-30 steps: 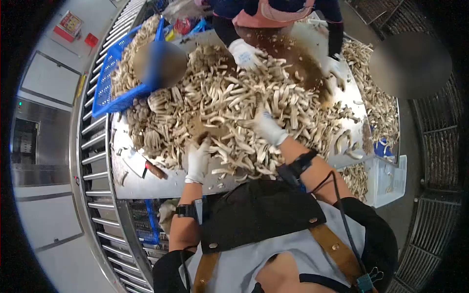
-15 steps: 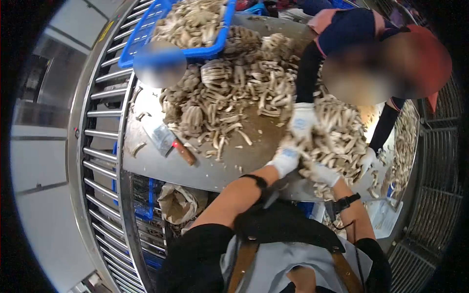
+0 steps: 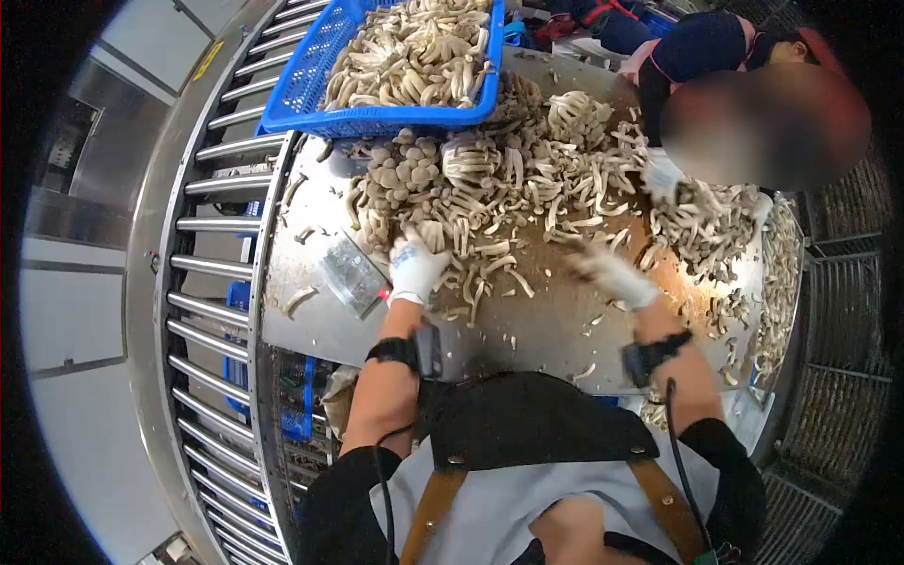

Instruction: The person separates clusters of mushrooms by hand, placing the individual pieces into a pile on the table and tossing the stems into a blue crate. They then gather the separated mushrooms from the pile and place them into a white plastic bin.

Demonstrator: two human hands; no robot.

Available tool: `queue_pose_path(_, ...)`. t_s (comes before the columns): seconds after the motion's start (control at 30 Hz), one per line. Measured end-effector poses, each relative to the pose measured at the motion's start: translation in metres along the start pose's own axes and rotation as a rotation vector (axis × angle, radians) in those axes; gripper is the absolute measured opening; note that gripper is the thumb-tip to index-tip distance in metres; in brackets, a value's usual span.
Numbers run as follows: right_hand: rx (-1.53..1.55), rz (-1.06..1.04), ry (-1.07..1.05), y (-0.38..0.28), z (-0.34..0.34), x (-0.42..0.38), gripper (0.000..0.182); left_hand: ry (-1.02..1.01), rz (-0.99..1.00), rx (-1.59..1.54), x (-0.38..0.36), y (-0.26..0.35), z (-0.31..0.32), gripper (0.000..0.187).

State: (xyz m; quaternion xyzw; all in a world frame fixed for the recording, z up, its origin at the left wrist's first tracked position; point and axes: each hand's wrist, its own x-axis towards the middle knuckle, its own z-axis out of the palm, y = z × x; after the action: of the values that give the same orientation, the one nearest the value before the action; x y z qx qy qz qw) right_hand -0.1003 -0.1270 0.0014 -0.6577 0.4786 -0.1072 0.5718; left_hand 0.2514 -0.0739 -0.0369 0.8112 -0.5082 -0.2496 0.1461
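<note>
My left hand [image 3: 415,270], in a white glove, is over the near left edge of the mushroom pile [image 3: 494,202], fingers spread against a cluster. Just left of it a cleaver [image 3: 352,274] lies on the steel table [image 3: 433,337]; its handle is hidden by my left hand and wrist. My right hand [image 3: 610,274], also gloved, hovers over the wet middle of the table, blurred by motion, so its fingers are unclear. Loose mushroom stems lie between my hands.
A blue basket [image 3: 381,118] heaped with mushrooms stands at the back left, beside a roller conveyor [image 3: 209,267]. Across the table at right, a co-worker's gloved hands [image 3: 663,175] touch another mushroom heap [image 3: 711,226]. Wire racks [image 3: 843,311] stand far right.
My left hand has moved left from the right-hand heap to beside the cleaver. My right hand has lifted off that heap. The heap and the co-worker's hands are farther back.
</note>
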Motion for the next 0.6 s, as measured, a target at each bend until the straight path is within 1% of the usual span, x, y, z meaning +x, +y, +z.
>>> queue_pose_path(0.03, 0.092, 0.020, -0.072, -0.010, 0.037, 0.026, 0.046, -0.010, 0.045, -0.016, -0.001, 0.009, 0.002, 0.083)
queue_pose_path(0.07, 0.117, 0.090, -0.098, -0.018, 0.066, 0.049, 0.044, -0.086, 0.125, -0.022, 0.002, 0.006, 0.016, 0.081)
queue_pose_path(0.1, 0.094, 0.138, -0.108, -0.018, 0.086, 0.068, 0.041, -0.020, 0.346, -0.024, -0.004, 0.004, 0.030, 0.079)
queue_pose_path(0.13, 0.030, 0.146, -0.134, -0.014, 0.098, 0.085, 0.039, 0.013, 0.458, -0.056, -0.013, 0.010, 0.039, 0.077)
queue_pose_path(0.17, -0.214, -0.052, -0.198, 0.018, 0.101, 0.104, 0.037, 0.042, 0.573, -0.086, -0.017, 0.015, 0.046, 0.075)
queue_pose_path(0.2, -0.450, -0.263, -0.213, 0.052, 0.103, 0.123, 0.035, 0.022, 0.608, -0.138, -0.019, 0.019, 0.045, 0.075)
queue_pose_path(0.27, 0.509, 0.194, -0.282, -0.002, 0.085, 0.089, 0.030, -0.038, 0.675, -0.248, -0.025, 0.030, 0.043, 0.074)
queue_pose_path(0.3, 0.989, 0.408, -0.295, -0.016, 0.076, 0.076, 0.029, -0.064, 0.805, -0.216, -0.023, 0.034, 0.046, 0.075)
queue_pose_path(0.33, 1.093, 0.440, -0.266, -0.013, 0.068, 0.064, 0.028, -0.090, 0.930, -0.187, -0.025, 0.037, 0.051, 0.075)
queue_pose_path(0.37, 1.117, 0.404, -0.197, 0.004, 0.066, 0.056, 0.027, -0.113, 1.053, -0.159, -0.029, 0.043, 0.052, 0.076)
queue_pose_path(0.4, 1.138, 0.360, -0.129, 0.023, 0.066, 0.054, 0.027, -0.114, 1.100, -0.096, -0.033, 0.050, 0.051, 0.081)
queue_pose_path(0.43, 1.160, 0.308, -0.064, 0.035, 0.065, 0.051, 0.027, -0.064, 1.040, -0.085, -0.039, 0.061, 0.039, 0.081)
queue_pose_path(0.47, 0.901, 0.056, 0.116, 0.008, 0.059, 0.036, 0.040, -0.012, 0.979, -0.071, -0.046, 0.072, 0.023, 0.082)
queue_pose_path(0.5, 0.917, 0.038, 0.200, -0.028, 0.051, 0.013, 0.051, 0.042, 0.917, -0.057, -0.051, 0.079, 0.016, 0.083)
queue_pose_path(0.53, 0.819, -0.056, 0.382, -0.034, 0.053, 0.006, 0.052, 0.081, 0.764, -0.267, -0.058, 0.074, 0.019, 0.084)
queue_pose_path(0.57, 0.715, -0.148, 0.563, -0.040, 0.055, -0.001, 0.053, 0.119, 0.593, -0.435, -0.067, 0.079, 0.016, 0.074)
queue_pose_path(0.6, 0.852, -0.212, 0.592, -0.046, 0.058, -0.014, 0.059, -0.333, 0.317, -0.720, -0.068, 0.082, 0.009, 0.073)
